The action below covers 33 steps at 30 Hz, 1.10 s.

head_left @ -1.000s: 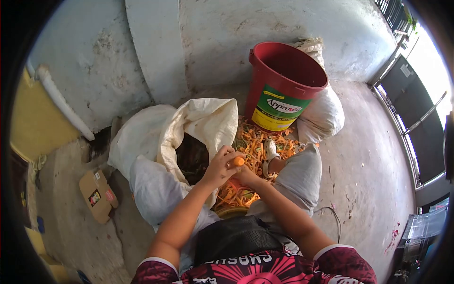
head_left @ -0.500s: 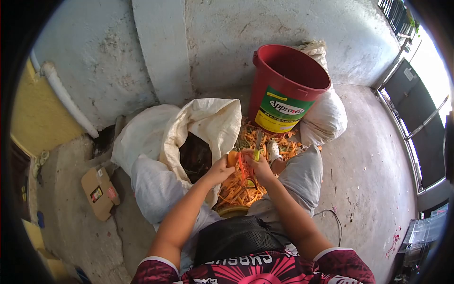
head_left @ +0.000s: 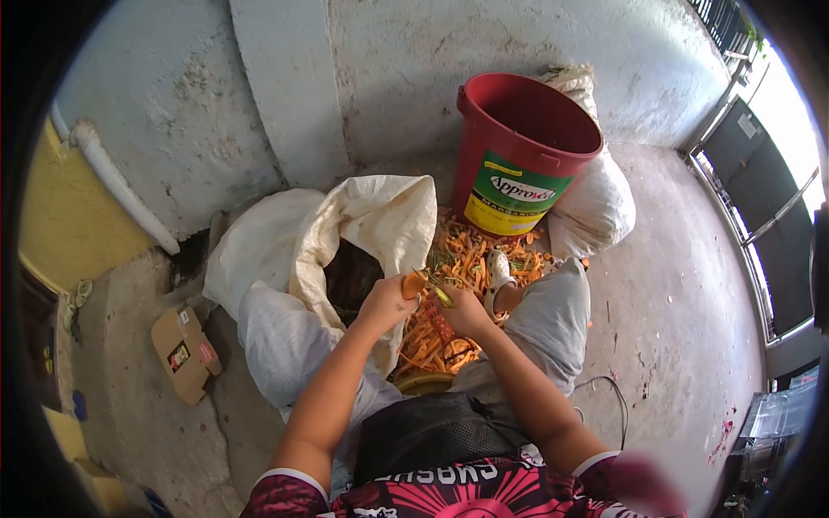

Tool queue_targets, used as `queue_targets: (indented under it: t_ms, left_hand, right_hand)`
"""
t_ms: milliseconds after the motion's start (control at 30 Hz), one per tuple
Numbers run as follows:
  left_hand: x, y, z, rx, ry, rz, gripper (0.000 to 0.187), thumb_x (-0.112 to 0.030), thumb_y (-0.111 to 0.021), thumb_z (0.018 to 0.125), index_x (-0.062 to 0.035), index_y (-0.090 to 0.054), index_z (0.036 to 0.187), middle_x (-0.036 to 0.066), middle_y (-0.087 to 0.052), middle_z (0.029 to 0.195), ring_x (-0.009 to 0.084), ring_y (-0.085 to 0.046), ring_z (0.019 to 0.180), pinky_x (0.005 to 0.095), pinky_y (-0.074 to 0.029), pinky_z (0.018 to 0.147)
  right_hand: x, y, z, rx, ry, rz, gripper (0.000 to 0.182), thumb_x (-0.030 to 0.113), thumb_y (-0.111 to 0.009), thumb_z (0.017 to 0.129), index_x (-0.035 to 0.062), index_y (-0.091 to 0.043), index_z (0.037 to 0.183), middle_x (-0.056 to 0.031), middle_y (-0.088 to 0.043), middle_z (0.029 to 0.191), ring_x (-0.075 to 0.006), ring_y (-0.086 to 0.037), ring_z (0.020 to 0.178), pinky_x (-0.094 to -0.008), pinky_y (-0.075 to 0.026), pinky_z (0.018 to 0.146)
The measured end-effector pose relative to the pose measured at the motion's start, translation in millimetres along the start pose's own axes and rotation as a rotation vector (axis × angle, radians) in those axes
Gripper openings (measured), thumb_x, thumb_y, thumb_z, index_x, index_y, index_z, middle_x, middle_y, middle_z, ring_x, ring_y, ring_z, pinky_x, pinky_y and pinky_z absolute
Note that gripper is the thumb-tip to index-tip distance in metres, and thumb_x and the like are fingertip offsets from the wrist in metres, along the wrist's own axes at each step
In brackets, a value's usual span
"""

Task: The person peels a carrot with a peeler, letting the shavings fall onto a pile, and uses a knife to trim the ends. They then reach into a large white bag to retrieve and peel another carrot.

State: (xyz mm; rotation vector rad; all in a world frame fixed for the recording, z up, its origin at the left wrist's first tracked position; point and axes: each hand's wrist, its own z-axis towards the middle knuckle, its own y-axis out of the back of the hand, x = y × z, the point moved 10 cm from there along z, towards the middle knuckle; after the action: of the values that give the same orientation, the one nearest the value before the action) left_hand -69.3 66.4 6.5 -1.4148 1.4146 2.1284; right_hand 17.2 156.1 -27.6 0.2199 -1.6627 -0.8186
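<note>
My left hand (head_left: 386, 302) grips an orange carrot (head_left: 413, 284) by its lower part, its tip pointing up and right. Close beside it, my right hand (head_left: 462, 312) holds a peeler with a yellow-green handle (head_left: 442, 296) against the carrot. Below both hands lies a heap of orange peelings (head_left: 462, 259) on the floor between my legs. An open white sack (head_left: 363, 233) with dark contents stands just left of my left hand.
A red bucket with a green and yellow label (head_left: 518, 160) stands against the wall beyond the peelings, a full white sack (head_left: 591, 211) behind it. A flattened cardboard box (head_left: 186, 354) lies on the concrete floor at left. A white pipe (head_left: 117, 186) runs along the wall.
The peeler, raised half a second ago, has come back down to the carrot. Both hands have drawn closer together; a second ago the carrot sat lower, between them.
</note>
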Motion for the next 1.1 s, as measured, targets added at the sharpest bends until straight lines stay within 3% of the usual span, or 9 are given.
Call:
queue_targets:
  t_ms: [200,300,667,767,867,900,967,1033,1100]
  left_hand:
    - [-6.3,-0.7,-0.6,0.089,0.027,-0.057,0.024,-0.017,-0.062,0.066,0.0024,-0.055,0.078,0.019,-0.056,0.067,0.0321,-0.058,0.068,0.0331,-0.044,0.059]
    - [-3.5,-3.0,0.2,0.110,0.030,-0.057,0.024,-0.015,-0.063,0.066,0.0035,-0.055,0.078,0.016,-0.055,0.062,0.0211,-0.055,0.057,0.0315,-0.043,0.057]
    - [-21.5,-2.5,-2.0,0.116,-0.164,0.067,0.024,-0.023,-0.064,0.064,-0.0031,-0.055,0.076,0.016,-0.057,0.066,0.0328,-0.056,0.065,0.0370,-0.045,0.058]
    - [-70.5,-0.7,-19.8,0.122,-0.372,0.008,0.023,-0.019,-0.065,0.062,-0.0047,-0.055,0.078,0.015,-0.057,0.065,0.0309,-0.057,0.063,0.0352,-0.044,0.055]
    - [-89.9,-15.4,-29.2,0.174,-0.501,0.084,0.026,-0.017,-0.067,0.059,-0.0069,-0.054,0.080,0.013,-0.056,0.066,0.0289,-0.057,0.063,0.0352,-0.044,0.055]
    - [-81.2,-18.6,-26.1,0.176,-0.462,0.159,0.027,-0.017,-0.067,0.059,-0.0072,-0.054,0.081,0.012,-0.056,0.066,0.0287,-0.057,0.063,0.0353,-0.044,0.056]
    - [-65.5,-17.8,-22.2,0.182,-0.386,0.288,0.029,-0.018,-0.066,0.062,-0.0064,-0.054,0.085,0.013,-0.058,0.071,0.0290,-0.057,0.068,0.0365,-0.045,0.060]
    - [-32.0,-15.1,-11.1,0.186,-0.179,0.329,0.028,-0.018,-0.065,0.064,-0.0048,-0.054,0.086,0.014,-0.058,0.075,0.0299,-0.057,0.071,0.0374,-0.045,0.062]
    - [1.1,-19.6,-6.3,0.242,-0.050,0.361,0.031,-0.019,-0.063,0.068,-0.0019,-0.052,0.092,0.016,-0.058,0.079,0.0325,-0.056,0.076,0.0395,-0.044,0.065]
  right_hand:
    - [-1.0,-2.9,2.4,0.018,-0.031,0.043,0.021,0.020,-0.052,0.078,0.0063,-0.052,0.094,-0.0205,-0.057,0.074,-0.0362,-0.055,0.072,-0.0400,-0.042,0.063]
    - [8.9,3.4,-0.5,-0.027,-0.023,0.038,0.020,0.018,-0.052,0.078,0.0048,-0.053,0.092,-0.0191,-0.057,0.075,-0.0340,-0.055,0.071,-0.0380,-0.043,0.064]
    - [-0.1,4.1,2.8,-0.101,-0.057,-0.067,0.028,0.017,-0.058,0.069,0.0069,-0.056,0.095,-0.0189,-0.058,0.074,-0.0342,-0.057,0.069,-0.0386,-0.044,0.061]
    - [-102.6,-39.6,19.1,0.173,-0.371,-0.132,0.029,0.020,-0.059,0.069,0.0066,-0.058,0.094,-0.0169,-0.060,0.075,-0.0309,-0.059,0.068,-0.0382,-0.044,0.061]
    - [-117.5,-36.8,28.5,0.088,-0.415,-0.166,0.027,0.023,-0.060,0.070,0.0057,-0.060,0.090,-0.0153,-0.061,0.074,-0.0277,-0.059,0.065,-0.0362,-0.045,0.058]
    - [-88.6,-42.0,32.2,0.169,-0.145,-0.397,0.021,0.022,-0.058,0.072,0.0063,-0.060,0.086,-0.0154,-0.059,0.071,-0.0260,-0.058,0.063,-0.0328,-0.045,0.056]
    - [-104.4,-42.2,27.3,0.131,-0.155,-0.006,0.019,0.021,-0.055,0.076,0.0044,-0.059,0.084,-0.0135,-0.059,0.068,-0.0247,-0.058,0.063,-0.0315,-0.045,0.055]
    - [-108.5,-49.0,4.5,0.047,-0.679,0.819,0.019,0.019,-0.047,0.084,0.0014,-0.056,0.087,-0.0087,-0.059,0.071,-0.0215,-0.058,0.066,-0.0321,-0.046,0.055]
    - [-73.3,-47.9,-2.8,0.121,-0.712,1.118,0.021,0.019,-0.045,0.086,0.0003,-0.053,0.091,-0.0082,-0.058,0.078,-0.0203,-0.058,0.068,-0.0325,-0.047,0.057]
